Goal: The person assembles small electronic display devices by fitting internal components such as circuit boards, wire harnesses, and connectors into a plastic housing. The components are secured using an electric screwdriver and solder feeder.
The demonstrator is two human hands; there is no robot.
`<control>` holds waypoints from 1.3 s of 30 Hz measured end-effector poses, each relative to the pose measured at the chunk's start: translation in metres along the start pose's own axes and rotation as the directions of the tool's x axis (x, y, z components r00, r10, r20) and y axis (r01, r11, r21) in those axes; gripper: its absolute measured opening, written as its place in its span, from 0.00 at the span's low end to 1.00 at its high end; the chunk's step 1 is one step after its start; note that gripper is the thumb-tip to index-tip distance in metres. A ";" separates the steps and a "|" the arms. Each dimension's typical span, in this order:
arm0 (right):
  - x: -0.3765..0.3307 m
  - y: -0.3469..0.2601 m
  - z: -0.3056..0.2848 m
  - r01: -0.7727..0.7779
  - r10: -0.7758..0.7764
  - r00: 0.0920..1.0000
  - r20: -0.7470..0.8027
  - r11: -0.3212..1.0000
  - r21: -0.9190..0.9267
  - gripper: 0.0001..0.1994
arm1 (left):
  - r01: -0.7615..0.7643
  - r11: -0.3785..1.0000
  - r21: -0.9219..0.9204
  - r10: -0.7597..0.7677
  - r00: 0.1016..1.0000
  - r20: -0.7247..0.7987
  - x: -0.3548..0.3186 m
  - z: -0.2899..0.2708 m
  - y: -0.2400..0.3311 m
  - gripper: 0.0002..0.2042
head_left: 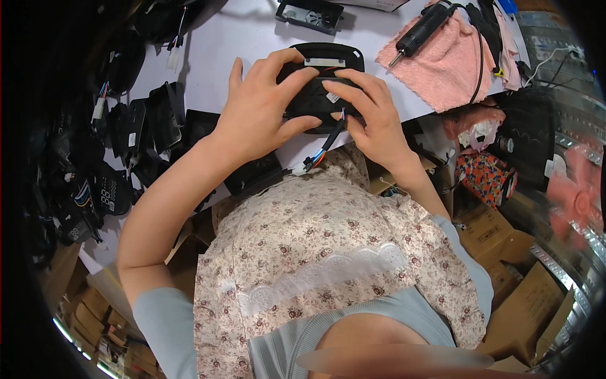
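1. A black oval housing point(325, 76) lies on the white bench point(214, 44), at its near edge, just in front of the person's floral apron point(328, 252).
2. The left hand point(259, 110) grips the housing's left end: fingers curl over the top and the thumb presses the near rim.
3. The right hand point(372, 110) clasps the housing's right side, fingers laid flat across its top and thumb at the lower edge.
4. A bundle of coloured wires point(325, 148) with a small plug hangs from the housing's near rim, between the two hands.
5. Right of the housing, a pink towel point(448, 66) lies on the bench with a black rotary tool point(420, 31) resting on it.
6. Beyond the housing sits a flat black frame part point(310, 14).
7. Left of the housing, more black display units point(154, 120) crowd the bench edge.
8. Cardboard boxes point(499, 234) stand lower right of the housing, off the bench.
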State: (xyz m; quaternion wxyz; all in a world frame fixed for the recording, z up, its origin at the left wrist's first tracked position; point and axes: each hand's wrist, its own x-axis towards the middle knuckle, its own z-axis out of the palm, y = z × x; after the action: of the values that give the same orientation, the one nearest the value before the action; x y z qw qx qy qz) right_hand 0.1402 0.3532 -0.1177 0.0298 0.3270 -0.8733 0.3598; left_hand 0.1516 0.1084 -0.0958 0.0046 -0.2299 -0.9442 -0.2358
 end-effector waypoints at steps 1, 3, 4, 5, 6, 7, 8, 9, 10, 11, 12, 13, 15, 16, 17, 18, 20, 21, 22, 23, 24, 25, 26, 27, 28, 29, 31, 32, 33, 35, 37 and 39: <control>0.000 -0.001 0.000 -0.003 0.003 1.000 -0.006 1.000 0.001 0.30 | -0.007 1.000 0.003 0.007 1.000 0.000 0.001 0.001 0.000 0.32; 0.000 -0.004 -0.001 -0.043 0.040 0.998 -0.056 0.998 -0.048 0.30 | -0.018 1.000 0.009 0.018 1.000 0.005 0.004 0.000 0.000 0.32; 0.000 -0.003 -0.001 -0.046 0.043 0.997 -0.062 0.998 -0.048 0.30 | -0.038 0.999 0.022 0.038 0.999 0.005 0.005 -0.001 -0.001 0.32; 0.000 0.000 -0.001 -0.022 0.020 0.999 -0.046 0.999 -0.037 0.30 | -0.057 0.998 0.036 0.057 0.998 0.005 0.006 -0.003 -0.003 0.33; 0.001 0.002 -0.001 0.003 -0.004 1.000 -0.031 1.000 -0.025 0.31 | -0.062 0.997 0.038 0.062 0.998 0.008 0.008 -0.005 -0.008 0.33; 0.000 0.003 -0.001 -0.002 0.001 0.999 -0.034 1.000 -0.024 0.31 | -0.069 0.992 -0.104 0.064 0.996 -0.055 0.009 -0.008 -0.013 0.33; 0.000 0.003 0.000 -0.003 0.003 0.999 -0.041 1.000 -0.004 0.31 | -0.083 0.967 -0.243 0.056 0.992 -0.116 0.010 -0.012 -0.016 0.34; 0.000 0.003 0.000 -0.004 0.005 0.999 -0.047 1.000 0.017 0.31 | -0.057 0.964 -0.259 0.005 0.981 -0.195 0.012 -0.016 -0.017 0.35; 0.000 0.003 0.000 -0.009 0.010 0.999 -0.048 1.000 0.018 0.31 | 0.015 0.946 -0.324 -0.077 0.980 -0.181 0.013 -0.021 -0.016 0.33; 0.000 0.003 0.000 -0.006 0.008 0.999 -0.050 0.999 0.032 0.31 | 0.085 0.919 -0.386 -0.158 0.974 -0.161 0.014 -0.024 -0.016 0.31; 0.001 0.004 0.000 -0.004 0.006 0.999 -0.051 0.999 0.045 0.31 | 0.084 0.918 -0.387 -0.156 0.975 -0.156 0.014 -0.025 -0.023 0.31; 0.001 0.003 0.000 -0.003 0.006 0.999 -0.050 0.999 0.049 0.31 | 0.186 0.862 -0.471 -0.221 0.975 -0.018 0.012 -0.027 -0.034 0.27; 0.002 0.003 -0.001 -0.004 0.006 1.000 -0.027 0.997 0.082 0.31 | 0.296 0.791 -0.535 -0.272 0.954 0.126 0.012 -0.026 -0.044 0.24; 0.002 0.003 -0.001 -0.004 0.006 1.000 -0.025 0.996 0.087 0.31 | 0.338 0.764 -0.549 -0.291 0.941 0.174 0.010 -0.021 -0.046 0.22; 0.002 0.003 0.000 -0.004 0.006 1.000 -0.023 0.996 0.087 0.31 | 0.379 0.735 -0.562 -0.308 0.925 0.222 0.008 -0.017 -0.047 0.21; 0.001 0.003 0.000 -0.003 0.005 1.000 -0.022 0.996 0.087 0.31 | 0.369 0.722 -0.585 -0.302 0.929 0.215 0.008 -0.012 -0.047 0.22; 0.000 0.003 0.001 0.005 -0.002 1.000 -0.025 0.996 0.085 0.32 | 0.410 0.732 -0.544 -0.320 0.912 0.257 0.013 -0.011 -0.037 0.22; -0.001 0.003 0.002 0.014 -0.012 1.000 -0.029 0.997 0.082 0.33 | 0.447 0.742 -0.500 -0.339 0.893 0.295 0.016 -0.011 -0.030 0.23; -0.002 0.003 0.003 0.014 -0.012 0.999 -0.033 0.997 0.078 0.33 | 0.474 0.776 -0.416 -0.371 0.877 0.305 0.021 -0.011 -0.023 0.24; -0.005 0.003 0.005 0.003 0.000 0.998 -0.064 0.999 0.032 0.33 | 0.468 0.780 -0.415 -0.367 0.880 0.303 0.021 -0.008 -0.019 0.24; -0.007 0.003 0.007 -0.011 0.010 0.995 -0.097 1.000 -0.013 0.34 | 0.410 0.840 -0.355 -0.353 0.910 0.217 0.018 -0.003 -0.015 0.25; -0.009 0.003 0.007 -0.019 0.017 0.994 -0.111 1.000 -0.021 0.34 | 0.344 0.894 -0.287 -0.318 0.938 0.136 0.018 0.000 -0.011 0.26; -0.010 0.003 0.006 -0.027 0.022 0.989 -0.148 0.999 -0.036 0.35 | 0.403 0.842 -0.359 -0.359 0.915 0.186 0.021 -0.008 -0.002 0.26; -0.013 0.003 0.006 -0.037 0.027 0.982 -0.185 0.998 -0.052 0.36 | 0.388 0.850 -0.355 -0.341 0.921 0.189 0.020 -0.004 -0.003 0.26; -0.015 0.005 0.007 -0.090 0.120 0.970 -0.213 0.985 0.144 0.43 | 0.324 0.831 -0.452 -0.298 0.946 0.130 0.019 -0.003 -0.002 0.26; -0.016 0.006 0.003 -0.101 0.132 0.963 -0.235 0.985 0.139 0.43 | 0.253 0.802 -0.542 -0.257 0.964 0.070 0.020 -0.003 0.001 0.27; -0.015 0.006 -0.007 -0.201 0.282 0.955 -0.097 0.848 0.490 0.49 | 0.335 0.723 -0.605 -0.285 0.941 0.180 0.017 -0.006 0.004 0.26; -0.017 0.014 -0.012 -0.230 0.259 0.966 -0.006 0.869 0.438 0.50 | 0.367 0.683 -0.632 -0.319 0.928 0.194 0.014 -0.002 0.000 0.26; -0.017 0.014 -0.017 -0.233 0.272 0.962 -0.026 0.868 0.439 0.50 | 0.398 0.641 -0.656 -0.351 0.912 0.211 0.012 0.001 -0.004 0.26; -0.015 0.013 -0.028 -0.464 0.377 0.881 0.286 0.565 0.682 0.45 | 0.408 0.678 -0.612 -0.339 0.912 0.232 0.015 0.001 -0.008 0.25; -0.016 0.020 -0.029 -0.433 0.362 0.897 0.252 0.616 0.658 0.41 | 0.355 0.527 -0.772 -0.312 0.926 0.213 0.017 -0.001 -0.006 0.24; -0.015 0.029 -0.025 -0.504 0.312 0.855 0.413 0.320 0.802 0.36 | 0.380 0.489 -0.785 -0.284 0.920 0.269 0.021 -0.006 -0.006 0.27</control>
State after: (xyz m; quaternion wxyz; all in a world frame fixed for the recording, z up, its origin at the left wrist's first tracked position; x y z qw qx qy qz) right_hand 0.1304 0.3933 -0.1217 -0.3187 0.0917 -0.6012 0.7270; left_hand 0.1296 0.1099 -0.0907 -0.1976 -0.0305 -0.7477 -0.6332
